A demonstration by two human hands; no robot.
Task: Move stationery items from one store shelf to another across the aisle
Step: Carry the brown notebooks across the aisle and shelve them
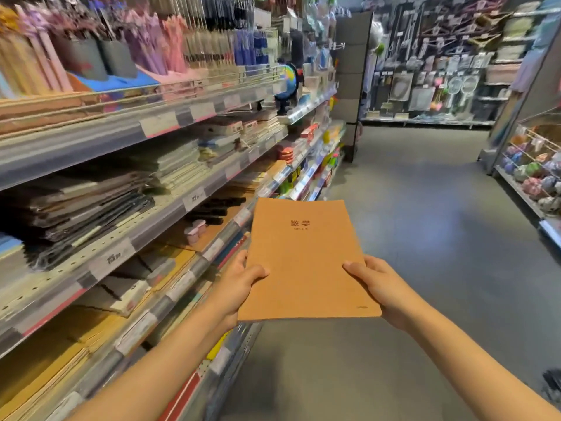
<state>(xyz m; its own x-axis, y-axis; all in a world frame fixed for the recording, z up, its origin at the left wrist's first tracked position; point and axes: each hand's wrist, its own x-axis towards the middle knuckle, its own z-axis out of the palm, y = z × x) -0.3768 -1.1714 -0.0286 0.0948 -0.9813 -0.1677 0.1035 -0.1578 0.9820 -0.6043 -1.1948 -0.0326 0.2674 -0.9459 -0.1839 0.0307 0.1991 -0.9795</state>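
A thin brown notebook (306, 256) with dark printed characters on its cover is held flat in front of me over the aisle floor. My left hand (239, 284) grips its left edge, thumb on top of the cover. My right hand (382, 287) grips its right edge the same way. The stationery shelf (100, 262) runs along my left, with stacks of brown and dark notebooks on its tiers. Across the aisle on the right stands another shelf (525, 192), only its near end in view.
Pens and pencils fill the top tier on the left, and a globe (288, 83) stands further along. The grey aisle floor (440, 238) stretches ahead to a back wall hung with goods. Small colourful items fill wire racks on the right shelf.
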